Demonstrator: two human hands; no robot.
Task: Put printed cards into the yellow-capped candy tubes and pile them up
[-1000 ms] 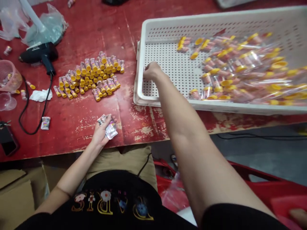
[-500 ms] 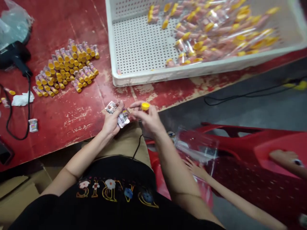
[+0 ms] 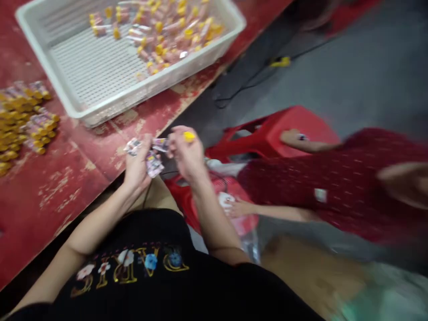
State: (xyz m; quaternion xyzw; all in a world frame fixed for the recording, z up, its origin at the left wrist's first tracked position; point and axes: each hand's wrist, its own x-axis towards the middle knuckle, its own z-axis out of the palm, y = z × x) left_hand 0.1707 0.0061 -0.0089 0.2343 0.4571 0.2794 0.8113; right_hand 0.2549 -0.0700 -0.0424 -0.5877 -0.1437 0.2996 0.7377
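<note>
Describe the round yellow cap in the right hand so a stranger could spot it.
Find the white, rectangular plastic basket on the worn red tabletop. Below it in view, the bare right hand holds the round yellow cap. Other yellow caps lie in the basket or on the tabletop; this one is hand-held.

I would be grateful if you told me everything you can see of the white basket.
The white basket is an open, roughly rectangular tub, plastic by its look, with a rounded rim, raised walls and a floor patterned with fine rows, blurred here. It sits upright on the worn red tabletop, near its edge. Pinkish, yellow-capped tubes lie heaped toward its right end; much of the left floor is bare. The left hand and right hand are apart from it.
</note>
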